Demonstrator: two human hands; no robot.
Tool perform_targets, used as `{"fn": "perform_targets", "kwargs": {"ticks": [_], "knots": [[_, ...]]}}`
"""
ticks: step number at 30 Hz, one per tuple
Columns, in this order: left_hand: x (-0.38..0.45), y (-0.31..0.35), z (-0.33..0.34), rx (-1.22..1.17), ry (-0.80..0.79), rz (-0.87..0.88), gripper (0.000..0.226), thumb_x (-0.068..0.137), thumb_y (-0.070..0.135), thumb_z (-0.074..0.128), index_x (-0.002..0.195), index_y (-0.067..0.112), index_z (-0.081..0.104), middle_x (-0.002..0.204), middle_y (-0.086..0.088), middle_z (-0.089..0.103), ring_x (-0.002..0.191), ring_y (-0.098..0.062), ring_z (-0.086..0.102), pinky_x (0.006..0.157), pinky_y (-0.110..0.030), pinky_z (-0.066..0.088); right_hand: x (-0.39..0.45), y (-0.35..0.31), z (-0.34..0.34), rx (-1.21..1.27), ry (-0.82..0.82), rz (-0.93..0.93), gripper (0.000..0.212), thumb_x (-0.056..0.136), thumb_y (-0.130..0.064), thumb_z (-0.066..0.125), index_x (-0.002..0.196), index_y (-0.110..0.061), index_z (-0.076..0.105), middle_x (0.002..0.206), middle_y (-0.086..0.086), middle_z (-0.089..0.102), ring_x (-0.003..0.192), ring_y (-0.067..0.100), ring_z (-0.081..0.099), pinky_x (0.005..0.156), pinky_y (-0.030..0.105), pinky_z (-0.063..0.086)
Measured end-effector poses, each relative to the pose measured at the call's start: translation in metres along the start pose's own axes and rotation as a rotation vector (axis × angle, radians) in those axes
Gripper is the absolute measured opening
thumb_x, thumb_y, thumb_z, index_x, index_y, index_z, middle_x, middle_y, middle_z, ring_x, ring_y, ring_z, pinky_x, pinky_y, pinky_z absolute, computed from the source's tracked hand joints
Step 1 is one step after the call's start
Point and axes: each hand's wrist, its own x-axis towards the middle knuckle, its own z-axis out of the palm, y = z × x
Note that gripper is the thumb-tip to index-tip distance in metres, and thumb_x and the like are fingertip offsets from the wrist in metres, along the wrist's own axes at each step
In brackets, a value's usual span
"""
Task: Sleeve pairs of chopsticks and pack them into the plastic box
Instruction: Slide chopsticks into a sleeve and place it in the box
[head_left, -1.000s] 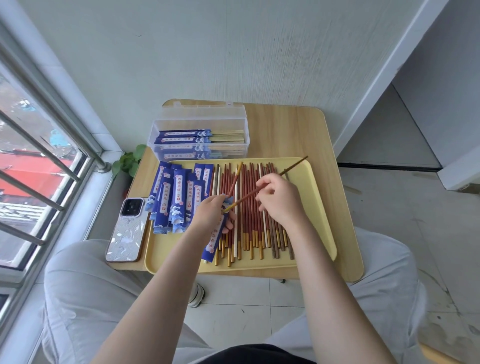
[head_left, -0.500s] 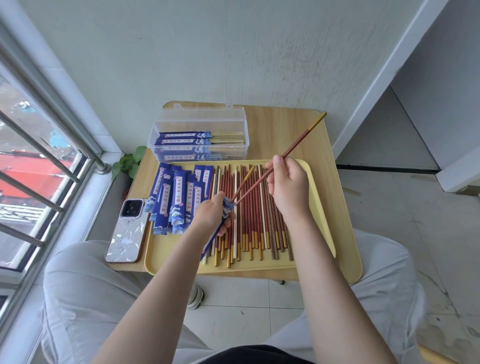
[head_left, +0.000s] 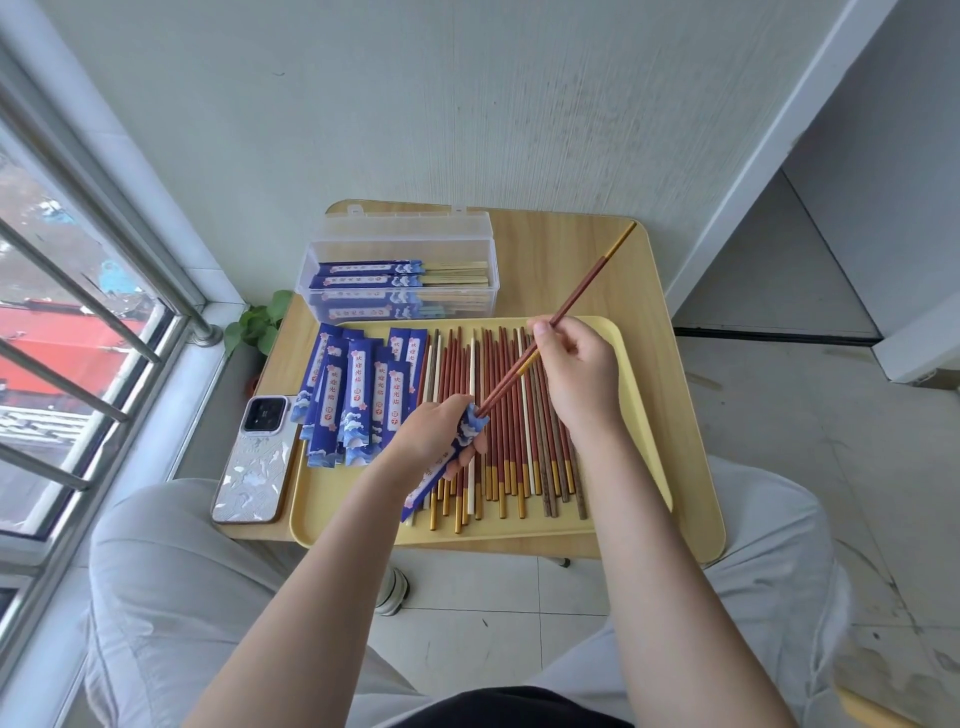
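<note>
The right hand (head_left: 574, 371) pinched a red chopstick (head_left: 576, 293) near its middle, its gold end pointing up and away over the table (head_left: 563, 254); its lower tip sat at the mouth of a blue paper sleeve (head_left: 441, 462), beside a second chopstick (head_left: 506, 382) that was partly in, gold end out. The left hand (head_left: 434, 436) was curled round that sleeve near its open end, holding it tilted above the tray (head_left: 649, 415).

The chopsticks looked stiff, light and smooth, likely slippery, so a pinch at mid-length seemed right for steering the tip; the sleeve looked thin and soft, easy to crumple or tear, so it seemed best held close to the mouth to keep that open.

Loose chopsticks (head_left: 498, 426) lay side by side across the tray, and empty sleeves (head_left: 358, 395) overlapped at its left end; the clear plastic box (head_left: 400, 280) stood just behind the tray with its lid up and sleeved pairs lying inside.

The tray nearly covered a small wooden table set against a pale wall; a phone (head_left: 254, 457) lay at the table's left edge, a green plant (head_left: 260, 322) stood beyond it, a barred window was to the left and the floor was tiled.
</note>
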Motion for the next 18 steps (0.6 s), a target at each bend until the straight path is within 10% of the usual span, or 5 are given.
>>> {"fn": "perform_targets", "kwargs": {"ticks": [5, 9, 14, 18], "knots": [[-0.003, 0.006, 0.001, 0.028, -0.051, 0.021, 0.057, 0.105, 0.035, 0.033, 0.073, 0.0, 0.065, 0.052, -0.007, 0.054, 0.043, -0.021, 0.042, 0.049, -0.026, 0.042, 0.002, 0.0, -0.004, 0.1, 0.024, 0.043, 0.026, 0.1, -0.031, 0.058, 0.098, -0.01, 0.074, 0.068, -0.008, 0.056, 0.063, 0.008, 0.051, 0.061, 0.025, 0.041], [-0.008, 0.017, 0.002, -0.003, -0.049, 0.08, 0.057, 0.106, 0.033, 0.031, 0.073, 0.0, 0.064, 0.052, -0.008, 0.051, 0.042, -0.02, 0.042, 0.048, -0.025, 0.042, 0.004, -0.005, -0.005, 0.008, -0.132, 0.06, 0.018, 0.094, -0.031, 0.068, 0.11, -0.026, 0.073, 0.112, 0.001, 0.063, 0.096, 0.01, 0.061, 0.08, 0.015, 0.051], [-0.013, 0.025, 0.0, 0.004, -0.01, 0.084, 0.055, 0.105, 0.033, 0.033, 0.073, 0.001, 0.064, 0.054, -0.009, 0.053, 0.042, -0.021, 0.043, 0.047, -0.026, 0.043, 0.004, -0.02, -0.008, 0.134, -0.081, 0.084, 0.082, 0.092, -0.026, 0.072, 0.155, -0.027, 0.02, 0.112, -0.009, 0.057, 0.093, 0.012, 0.068, 0.08, 0.033, 0.061], [-0.022, 0.03, 0.001, 0.001, 0.0, 0.074, 0.052, 0.105, 0.032, 0.035, 0.074, 0.001, 0.062, 0.05, -0.005, 0.056, 0.039, -0.017, 0.044, 0.049, -0.026, 0.042, 0.001, -0.024, -0.012, 0.202, 0.013, -0.013, 0.081, 0.098, -0.019, 0.064, 0.159, -0.027, 0.011, 0.103, -0.005, 0.066, 0.083, 0.013, 0.071, 0.073, 0.028, 0.06]]}}
